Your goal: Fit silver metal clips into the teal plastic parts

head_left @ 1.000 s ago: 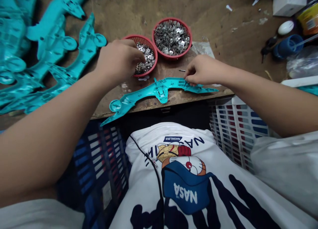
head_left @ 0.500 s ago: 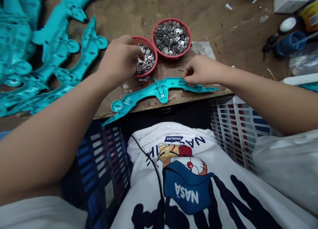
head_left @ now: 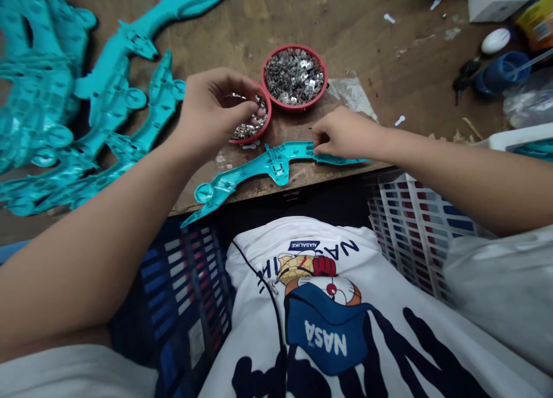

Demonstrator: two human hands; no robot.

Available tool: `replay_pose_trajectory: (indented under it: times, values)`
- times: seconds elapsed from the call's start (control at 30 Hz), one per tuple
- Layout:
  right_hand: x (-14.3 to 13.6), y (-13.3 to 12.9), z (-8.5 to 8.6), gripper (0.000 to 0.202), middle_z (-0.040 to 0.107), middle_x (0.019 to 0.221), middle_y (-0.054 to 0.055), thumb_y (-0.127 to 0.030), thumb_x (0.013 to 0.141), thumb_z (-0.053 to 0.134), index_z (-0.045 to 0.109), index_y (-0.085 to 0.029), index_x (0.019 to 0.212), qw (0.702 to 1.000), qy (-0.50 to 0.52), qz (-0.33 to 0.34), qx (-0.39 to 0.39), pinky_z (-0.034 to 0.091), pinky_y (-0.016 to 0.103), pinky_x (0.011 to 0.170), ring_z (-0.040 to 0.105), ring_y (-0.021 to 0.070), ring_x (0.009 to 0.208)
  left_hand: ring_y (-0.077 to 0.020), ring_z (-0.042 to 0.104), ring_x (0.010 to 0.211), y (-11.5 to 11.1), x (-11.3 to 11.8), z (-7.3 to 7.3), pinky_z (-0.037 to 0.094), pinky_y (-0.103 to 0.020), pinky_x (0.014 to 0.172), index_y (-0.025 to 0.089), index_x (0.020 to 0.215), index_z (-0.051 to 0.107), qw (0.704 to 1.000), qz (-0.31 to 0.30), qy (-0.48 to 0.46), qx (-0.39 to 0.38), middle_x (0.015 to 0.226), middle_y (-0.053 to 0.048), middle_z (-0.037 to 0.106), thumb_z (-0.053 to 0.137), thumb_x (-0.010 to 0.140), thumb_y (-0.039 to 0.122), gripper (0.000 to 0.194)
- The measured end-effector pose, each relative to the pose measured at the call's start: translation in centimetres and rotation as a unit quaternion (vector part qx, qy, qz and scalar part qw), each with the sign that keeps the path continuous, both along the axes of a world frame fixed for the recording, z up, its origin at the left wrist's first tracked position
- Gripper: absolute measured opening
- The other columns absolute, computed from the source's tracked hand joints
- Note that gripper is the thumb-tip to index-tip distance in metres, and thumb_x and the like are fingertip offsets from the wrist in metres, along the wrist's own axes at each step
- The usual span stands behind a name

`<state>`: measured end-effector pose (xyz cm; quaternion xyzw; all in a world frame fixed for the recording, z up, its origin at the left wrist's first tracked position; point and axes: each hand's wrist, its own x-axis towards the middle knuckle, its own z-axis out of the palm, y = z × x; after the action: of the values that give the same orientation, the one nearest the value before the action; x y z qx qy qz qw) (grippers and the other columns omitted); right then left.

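Head view: left hand sits over the near red bowl, fingers curled with tips dipping toward the metal bits inside; can't tell if anything is pinched. Right hand is on the right end of a teal part, fingers closed down on it, pressing or pinching its top edge. The part lies flat along the front edge of the counter, long and curved, its left tip with a round boss overhanging the edge. Near bowl is just behind the part's middle, touching the second red bowl behind and to its right; that one is full of small metal pieces too. A few loose white bits lie on the counter by the near bowl and further right. Left side of the counter: a heap of matching teal parts, overlapping, well apart from the one in hand. Far right corner: blue bottle, white oval thing, white box, clear plastic bag. Below the counter edge: a dark blue crate on the left of the lap, a white crate on the right under the right forearm. Person wears a white printed T-shirt, with a thin black cord running down it.
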<state>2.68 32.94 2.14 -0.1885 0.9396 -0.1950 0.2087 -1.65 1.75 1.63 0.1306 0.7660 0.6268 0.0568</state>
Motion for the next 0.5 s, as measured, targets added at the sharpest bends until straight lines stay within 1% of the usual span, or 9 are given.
replay_pose_trajectory:
  times: [0.07, 0.13, 0.2, 0.27, 0.3, 0.37, 0.43, 0.5]
  values:
    - [0.3, -0.6, 0.7, 0.009, 0.094, 0.104, 0.01, -0.037, 0.104, 0.099, 0.096, -0.028, 0.104, 1.0, -0.001, 0.004, -0.002, 0.069, 0.046, 0.106, 0.09, 0.0391, 0.123, -0.0183, 0.078, 0.089, 0.4, 0.5, -0.1, 0.071, -0.045, 0.095, 0.027, 0.102, 0.083, 0.998, -0.002, -0.03, 0.052, 0.096, 0.003, 0.086, 0.116, 0.079, 0.035, 0.041]
    - [0.6, -1.2, 1.8, 0.011, 0.097, 0.119, 0.01, -0.036, 0.107, 0.096, 0.099, -0.029, 0.115, 1.0, 0.003, -0.004, -0.024, 0.069, 0.046, 0.113, 0.089, 0.0385, 0.131, -0.0192, 0.082, 0.089, 0.8, 1.1, 0.2, 0.072, -0.044, 0.092, 0.028, 0.101, 0.082, 0.994, 0.001, -0.065, 0.093, 0.094, 0.003, 0.086, 0.12, 0.074, 0.037, 0.048]
    - [1.0, -1.7, 3.0, 0.028, 0.097, 0.136, 0.009, -0.04, 0.113, 0.091, 0.098, -0.032, 0.138, 0.996, 0.01, -0.033, -0.079, 0.069, 0.045, 0.118, 0.088, 0.0369, 0.138, -0.0206, 0.084, 0.089, 1.4, 2.0, 0.7, 0.073, -0.042, 0.085, 0.029, 0.101, 0.082, 0.988, 0.001, -0.097, 0.119, 0.096, 0.002, 0.085, 0.126, 0.069, 0.041, 0.055]
    - [1.4, -2.1, 4.2, 0.046, 0.095, 0.147, 0.009, -0.041, 0.118, 0.086, 0.09, -0.033, 0.163, 0.988, 0.023, -0.057, -0.143, 0.069, 0.044, 0.121, 0.087, 0.0348, 0.141, -0.0207, 0.085, 0.088, 2.0, 3.2, 1.3, 0.071, -0.038, 0.077, 0.029, 0.103, 0.083, 0.984, -0.007, -0.122, 0.128, 0.1, 0.002, 0.086, 0.128, 0.068, 0.042, 0.059]
    - [1.6, -2.2, 4.5, 0.051, 0.093, 0.152, 0.009, -0.04, 0.119, 0.083, 0.086, -0.033, 0.17, 0.984, 0.033, -0.052, -0.167, 0.069, 0.044, 0.122, 0.086, 0.0338, 0.142, -0.02, 0.085, 0.087, 2.2, 3.7, 1.6, 0.071, -0.036, 0.075, 0.029, 0.105, 0.083, 0.982, -0.011, -0.134, 0.131, 0.102, 0.002, 0.087, 0.127, 0.07, 0.042, 0.058]
    - [1.9, -2.4, 4.9, 0.05, 0.09, 0.159, 0.01, -0.039, 0.123, 0.078, 0.085, -0.033, 0.172, 0.981, 0.056, -0.012, -0.185, 0.066, 0.043, 0.125, 0.085, 0.0325, 0.146, -0.0183, 0.084, 0.087, 2.6, 4.7, 1.7, 0.071, -0.031, 0.073, 0.029, 0.109, 0.083, 0.977, -0.014, -0.166, 0.133, 0.102, 0.002, 0.087, 0.123, 0.075, 0.037, 0.054]
    - [2.2, -2.4, 4.9, 0.043, 0.088, 0.163, 0.011, -0.04, 0.128, 0.071, 0.088, -0.033, 0.167, 0.983, 0.072, 0.041, -0.163, 0.064, 0.043, 0.128, 0.083, 0.0318, 0.152, -0.0185, 0.086, 0.089, 2.8, 5.6, 1.4, 0.072, -0.029, 0.074, 0.03, 0.111, 0.083, 0.973, -0.018, -0.197, 0.118, 0.102, 0.001, 0.088, 0.118, 0.078, 0.032, 0.048]
    - [2.3, -2.4, 4.7, 0.042, 0.087, 0.164, 0.013, -0.04, 0.133, 0.063, 0.089, -0.031, 0.164, 0.985, 0.077, 0.087, -0.126, 0.063, 0.043, 0.129, 0.081, 0.0315, 0.156, -0.0206, 0.088, 0.092, 2.9, 6.2, 0.9, 0.075, -0.03, 0.076, 0.03, 0.112, 0.081, 0.972, -0.02, -0.214, 0.093, 0.104, -0.001, 0.088, 0.115, 0.083, 0.031, 0.045]
